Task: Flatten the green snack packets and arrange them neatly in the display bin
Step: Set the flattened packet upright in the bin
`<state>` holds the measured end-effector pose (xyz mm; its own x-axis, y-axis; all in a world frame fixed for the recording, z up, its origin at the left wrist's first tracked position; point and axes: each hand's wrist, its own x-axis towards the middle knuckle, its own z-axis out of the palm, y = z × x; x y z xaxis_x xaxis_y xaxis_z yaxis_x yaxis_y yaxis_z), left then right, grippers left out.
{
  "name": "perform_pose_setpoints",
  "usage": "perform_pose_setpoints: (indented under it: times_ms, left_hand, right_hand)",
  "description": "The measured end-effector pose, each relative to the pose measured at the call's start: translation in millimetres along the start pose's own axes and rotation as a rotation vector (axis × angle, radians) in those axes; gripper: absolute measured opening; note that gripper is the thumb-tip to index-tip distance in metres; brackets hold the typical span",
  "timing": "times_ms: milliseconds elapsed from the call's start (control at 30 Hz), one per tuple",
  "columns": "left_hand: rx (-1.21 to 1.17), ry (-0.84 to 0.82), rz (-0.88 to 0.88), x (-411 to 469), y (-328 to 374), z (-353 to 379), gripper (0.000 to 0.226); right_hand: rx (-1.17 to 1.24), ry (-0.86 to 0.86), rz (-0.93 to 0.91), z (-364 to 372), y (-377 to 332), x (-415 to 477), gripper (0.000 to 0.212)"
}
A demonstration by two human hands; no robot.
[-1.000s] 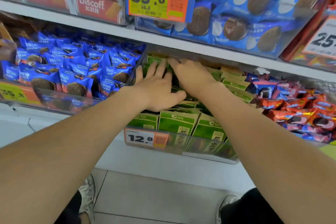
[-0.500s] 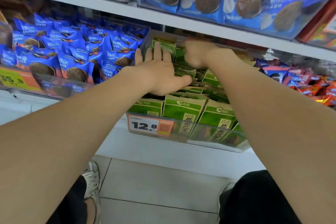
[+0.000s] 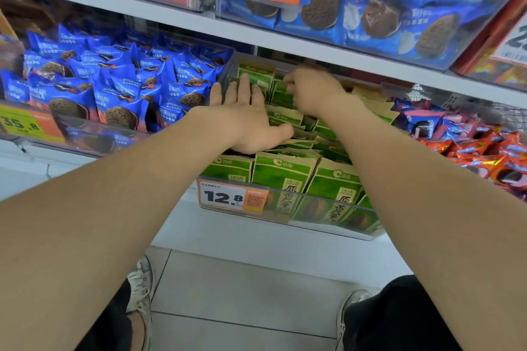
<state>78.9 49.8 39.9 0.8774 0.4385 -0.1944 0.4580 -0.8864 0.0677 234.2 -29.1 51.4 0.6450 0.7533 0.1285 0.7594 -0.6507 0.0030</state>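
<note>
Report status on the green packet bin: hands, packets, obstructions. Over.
Left hand flat, pressing green packets mid-bin. Right hand curled on back-row packets. Front row upright in display bin, middle rows slanted. Upper shelf overhangs back row.

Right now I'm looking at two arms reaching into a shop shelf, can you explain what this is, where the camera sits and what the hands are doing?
No machine here: these are a person's two bare arms. The one picture comes from a camera worn on the head, looking forward and down, hence the shoes below. A clear display bin with a 12.8 price tag holds green snack packets. The left hand lies flat on them, fingers straight, pressing down. The right hand reaches to the back of the bin, fingers curled, apparently pinching one packet. Blue packets sit in the bin to the left, red packets to the right.
</note>
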Motion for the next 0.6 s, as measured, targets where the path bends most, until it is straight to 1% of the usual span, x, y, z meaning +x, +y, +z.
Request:
perform_pose_setpoints:
  times_ms: [100, 133, 200, 300, 333, 400, 467, 500, 533, 567, 600]
  left_hand:
    - [0.004, -0.010, 0.000, 0.9, 0.0, 0.5, 0.107]
    - [0.005, -0.008, 0.002, 1.3, -0.1, 0.4, 0.107]
    - [-0.003, -0.009, 0.007, 1.3, -1.1, 0.3, 0.106]
    - [-0.027, 0.021, 0.032, -0.2, -2.6, -0.9, 0.105]
    - [-0.036, 0.045, 0.045, -1.2, -3.1, -1.6, 0.104]
    - [-0.051, 0.084, 0.061, -4.0, -3.3, -3.7, 0.103]
    - [-0.057, 0.092, 0.067, -7.4, -4.4, -5.2, 0.100]
    - [-0.060, 0.092, 0.074, -8.7, -5.1, -5.6, 0.098]
    - [-0.063, 0.089, 0.082, -10.1, -6.2, -6.0, 0.094]
    - [-0.065, 0.081, 0.090, -11.5, -7.3, -6.4, 0.090]
    - [-0.063, 0.065, 0.097, -12.9, -8.3, -7.0, 0.085]
  right_hand:
    - [-0.043, 0.102, 0.043, 0.0, -5.0, 15.4, 0.036]
    - [-0.034, 0.111, 0.045, 1.6, -7.0, 17.3, 0.035]
    - [-0.030, 0.063, 0.025, 6.1, -11.1, 16.8, 0.033]
    - [-0.046, -0.017, -0.023, 4.8, -11.0, 8.5, 0.022]
    - [-0.022, -0.048, -0.045, 1.5, -10.2, 3.9, 0.022]
    - [0.067, -0.084, -0.066, -6.4, -5.4, -7.3, 0.034]
    - [0.111, -0.024, -0.039, -13.6, 0.3, -25.1, 0.045]
    - [0.096, 0.049, -0.027, -14.8, 3.1, -33.6, 0.041]
    - [0.072, 0.117, -0.021, -13.8, 5.2, -41.2, 0.033]
    - [0.040, 0.157, -0.012, -12.1, 5.8, -47.8, 0.026]
    - [0.012, 0.177, -0.003, -10.2, 5.4, -52.3, 0.024]
